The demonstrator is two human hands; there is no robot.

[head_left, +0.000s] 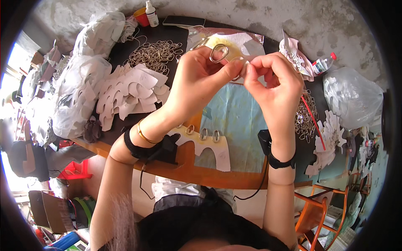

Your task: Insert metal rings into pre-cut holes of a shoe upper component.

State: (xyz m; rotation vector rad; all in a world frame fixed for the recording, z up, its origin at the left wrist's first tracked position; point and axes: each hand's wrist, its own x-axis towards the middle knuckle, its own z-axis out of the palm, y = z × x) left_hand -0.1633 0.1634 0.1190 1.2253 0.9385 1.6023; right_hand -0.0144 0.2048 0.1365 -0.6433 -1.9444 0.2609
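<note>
Above the far middle of the table, my two hands meet at the fingertips. My left hand point(190, 81) is closed on an oval metal ring point(225, 52), which stands up by its thumb and forefinger. Between both thumbs and forefingers is a small white strip point(245, 66), partly hidden by the fingers. My right hand point(278, 79) pinches this strip, its other fingers curled in. Nearer me, a white scalloped cut piece point(217, 154) lies on the table with several metal rings along its upper edge.
A heap of metal rings point(157, 52) lies at the back left beside stacked white cut pieces point(130, 90). More rings point(305, 119) and a red stick point(313, 121) are on the right. White plastic bags point(81, 88) crowd the left. A light blue sheet point(234, 117) covers the middle.
</note>
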